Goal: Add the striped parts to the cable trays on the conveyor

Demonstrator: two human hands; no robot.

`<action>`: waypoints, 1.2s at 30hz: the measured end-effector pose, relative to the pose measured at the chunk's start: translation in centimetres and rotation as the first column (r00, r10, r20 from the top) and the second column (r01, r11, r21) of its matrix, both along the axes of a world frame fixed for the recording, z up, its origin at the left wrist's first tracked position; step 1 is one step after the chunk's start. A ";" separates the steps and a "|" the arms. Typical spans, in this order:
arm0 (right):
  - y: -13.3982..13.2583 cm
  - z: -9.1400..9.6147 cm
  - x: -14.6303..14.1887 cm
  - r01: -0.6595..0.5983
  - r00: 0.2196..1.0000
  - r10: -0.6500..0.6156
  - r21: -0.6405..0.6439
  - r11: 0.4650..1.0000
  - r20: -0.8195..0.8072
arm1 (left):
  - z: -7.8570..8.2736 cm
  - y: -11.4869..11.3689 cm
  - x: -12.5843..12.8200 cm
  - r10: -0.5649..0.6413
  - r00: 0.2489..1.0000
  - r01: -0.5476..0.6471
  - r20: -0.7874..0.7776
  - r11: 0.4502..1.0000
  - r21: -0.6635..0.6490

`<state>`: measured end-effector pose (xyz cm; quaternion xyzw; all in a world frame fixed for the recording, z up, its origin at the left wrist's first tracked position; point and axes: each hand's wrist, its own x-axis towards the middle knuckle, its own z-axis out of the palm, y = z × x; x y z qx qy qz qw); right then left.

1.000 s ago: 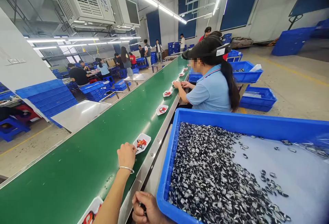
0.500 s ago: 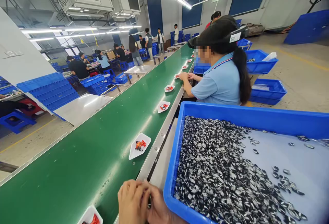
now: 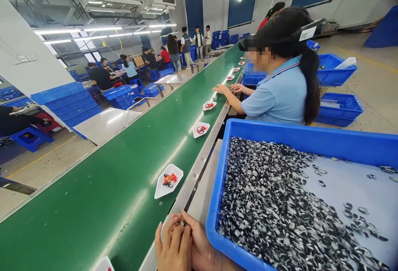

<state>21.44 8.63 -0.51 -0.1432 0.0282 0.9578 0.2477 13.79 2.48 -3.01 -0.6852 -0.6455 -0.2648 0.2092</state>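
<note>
Both of my hands come together at the near edge of the conveyor, by the corner of a blue bin. My left hand (image 3: 174,244), fingers bent, lies against my right hand (image 3: 200,238). Between the fingertips shows a tiny shiny piece (image 3: 182,223), mostly covered; its kind is unclear. The blue bin (image 3: 214,204) to my right holds a heap of small black-and-white striped pieces (image 3: 280,204). On the green belt ahead lies a white tray (image 3: 160,190) with red, orange and black bits in it. Another white tray (image 3: 104,264) is cut off at the bottom edge.
A co-worker in a light blue shirt (image 3: 280,96) sits beyond the bin, hands over the belt. More white trays (image 3: 199,134) line the green conveyor belt (image 3: 108,192). A metal rail (image 3: 194,175) edges it. Blue crates and other people are farther back.
My hands have shifted slightly right in view, and their fingers have rearranged around the small piece. The co-worker's hands have moved apart. The view has turned slightly left.
</note>
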 end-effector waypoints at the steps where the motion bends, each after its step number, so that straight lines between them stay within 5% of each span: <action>1: 0.0 0.0 0.0 -0.015 0.999 0.011 -0.077 0.997 -0.048 | 0.0 -0.1 0.1 0.005 1.000 -0.005 0.002 1.000 -0.005; 4: -0.1 0.1 0.0 -0.067 0.985 0.029 -0.221 0.973 -0.171 | 0.1 -0.2 0.1 0.021 1.000 -0.021 0.020 1.000 -0.003; 9: -0.3 0.0 0.0 -0.057 0.982 0.018 -0.206 0.977 -0.187 | 0.3 -0.3 -0.1 -0.012 0.997 0.007 0.074 0.998 0.069; 13: -0.7 -0.3 0.0 -0.015 1.000 0.014 -0.073 0.997 -0.013 | 0.7 -0.3 -0.5 -0.080 0.971 0.048 0.224 0.988 0.145; 18: -1.3 -0.1 -0.2 0.061 0.983 -0.084 0.138 0.988 0.164 | 1.8 -0.3 -0.8 -0.065 0.953 0.044 0.295 0.996 0.076; 21: -1.3 0.0 -0.1 -0.033 0.966 -0.046 0.296 0.955 0.255 | 2.5 -0.4 -0.6 0.023 0.929 -0.035 0.370 0.999 0.028; 25: -1.3 -0.3 0.2 -0.196 0.938 0.022 0.476 0.857 0.347 | 3.1 -0.6 -0.8 0.110 0.792 -0.085 0.600 0.994 -0.070; 30: -1.7 -1.0 0.1 -0.248 0.870 -0.051 0.524 0.814 0.491 | 3.7 -1.0 -1.4 0.173 0.649 -0.038 0.741 0.980 -0.196; 36: -1.9 -0.7 -0.1 -0.209 0.832 -0.196 0.621 0.755 0.518 | 4.4 -1.2 -1.0 0.319 0.181 -0.005 0.930 0.946 -0.324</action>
